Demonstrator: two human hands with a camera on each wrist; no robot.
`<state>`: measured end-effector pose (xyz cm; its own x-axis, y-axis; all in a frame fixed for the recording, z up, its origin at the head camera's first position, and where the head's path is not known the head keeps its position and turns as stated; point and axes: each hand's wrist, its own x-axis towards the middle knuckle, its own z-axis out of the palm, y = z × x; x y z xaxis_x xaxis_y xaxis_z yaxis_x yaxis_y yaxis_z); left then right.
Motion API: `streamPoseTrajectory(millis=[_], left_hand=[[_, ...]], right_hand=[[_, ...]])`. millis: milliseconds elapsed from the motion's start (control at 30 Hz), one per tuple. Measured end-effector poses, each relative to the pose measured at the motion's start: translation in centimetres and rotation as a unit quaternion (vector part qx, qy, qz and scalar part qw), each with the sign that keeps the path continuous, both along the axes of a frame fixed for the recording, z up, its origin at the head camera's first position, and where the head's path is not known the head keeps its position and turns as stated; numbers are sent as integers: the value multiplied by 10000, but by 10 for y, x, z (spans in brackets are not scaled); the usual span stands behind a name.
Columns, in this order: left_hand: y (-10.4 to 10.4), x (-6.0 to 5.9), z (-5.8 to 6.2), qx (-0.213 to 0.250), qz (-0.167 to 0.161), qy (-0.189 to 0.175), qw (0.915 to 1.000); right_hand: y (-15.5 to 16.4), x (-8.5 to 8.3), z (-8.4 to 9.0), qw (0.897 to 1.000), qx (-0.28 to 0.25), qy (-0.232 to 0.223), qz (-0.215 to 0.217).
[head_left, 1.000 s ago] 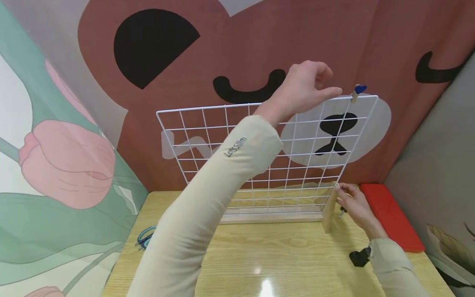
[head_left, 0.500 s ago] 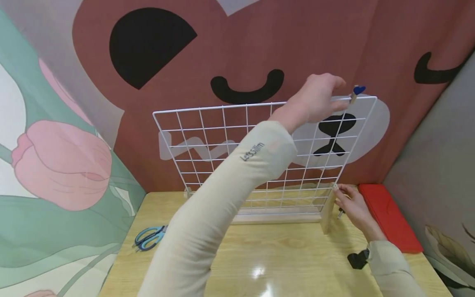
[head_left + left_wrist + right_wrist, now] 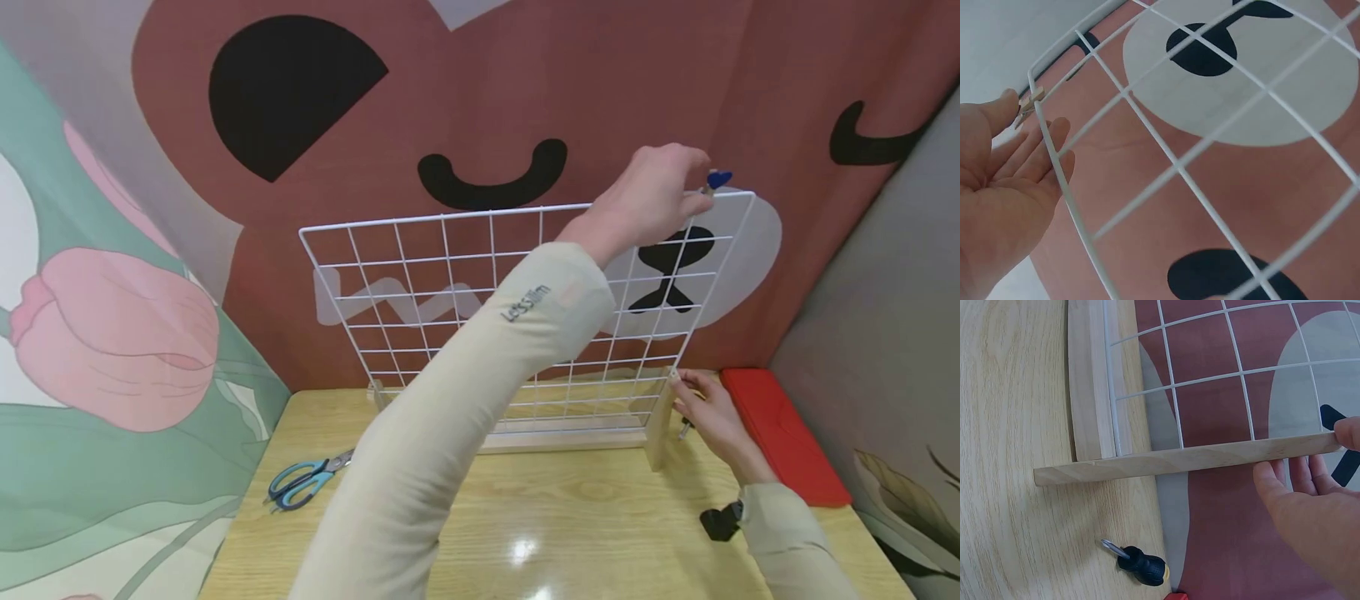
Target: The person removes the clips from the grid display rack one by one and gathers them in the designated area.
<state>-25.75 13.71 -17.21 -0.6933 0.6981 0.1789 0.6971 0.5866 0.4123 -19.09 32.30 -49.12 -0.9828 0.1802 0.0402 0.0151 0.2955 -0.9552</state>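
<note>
A white wire grid panel [image 3: 442,217] stands upright in a wooden base with side posts. A small wooden clothespin with a blue heart [image 3: 719,179] sits on its top wire near the right corner. My left hand [image 3: 652,196] is at this clothespin [image 3: 1030,99]; in the left wrist view the thumb lies close beside it, with the other fingers loosely extended behind the wire. Whether the thumb touches it, I cannot tell. At the right side, my right hand [image 3: 712,417] pinches the upper end of the wooden post [image 3: 1147,464], thumb on one face, fingers on the other.
Blue-handled scissors [image 3: 307,482] lie on the table at left, their blades partly behind the left sleeve. A stubby black screwdriver [image 3: 1144,567] lies beside the right post. A red flat object [image 3: 783,437] rests at the right edge. Printed curtains stand behind.
My left hand has moved right along the top wire to the clothespin. The scissors have come out from behind the sleeve. My right hand stays at the post.
</note>
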Motion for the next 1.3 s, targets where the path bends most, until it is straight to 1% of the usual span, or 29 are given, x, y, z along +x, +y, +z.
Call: streamPoseTrajectory(millis=[100, 333, 533, 667, 767, 833, 900, 1033, 1133, 1167, 1300], left_hand=[[4, 2, -1, 156, -22, -112, 9998], [9, 4, 0, 346, -127, 102, 9993], [10, 5, 0, 422, -53, 160, 9990], [8, 4, -3, 493, -57, 198, 9986], [5, 2, -6, 574, -144, 323, 9977], [3, 0, -8, 630, -208, 481, 9966], [1, -2, -10, 692, -207, 588, 9957], [-1, -2, -7, 945, -182, 765, 9924], [-4, -2, -4, 1178, -224, 666, 9905], [-6, -1, -3, 1235, -242, 585, 9903], [-16, 1, -5, 1498, -245, 292, 9880]], right_hand=[[-3, 1, 0, 10000, 16, -52, 8], [-3, 2, 1, 9999, 124, -58, 3], [-2, 1, 2, 9999, 96, -96, 47], [-3, 1, 0, 9999, 22, -123, 45], [-5, 1, -1, 9999, -6, -131, 47], [-6, 1, -1, 9999, 23, -150, 63], [-7, 0, -1, 9998, 44, -163, 89], [-9, -1, 0, 9997, 68, -183, 125], [-9, -2, 1, 9998, 59, -150, 126], [-9, -2, 1, 9998, 56, -140, 132], [-9, -4, 1, 9998, 29, -146, 164]])
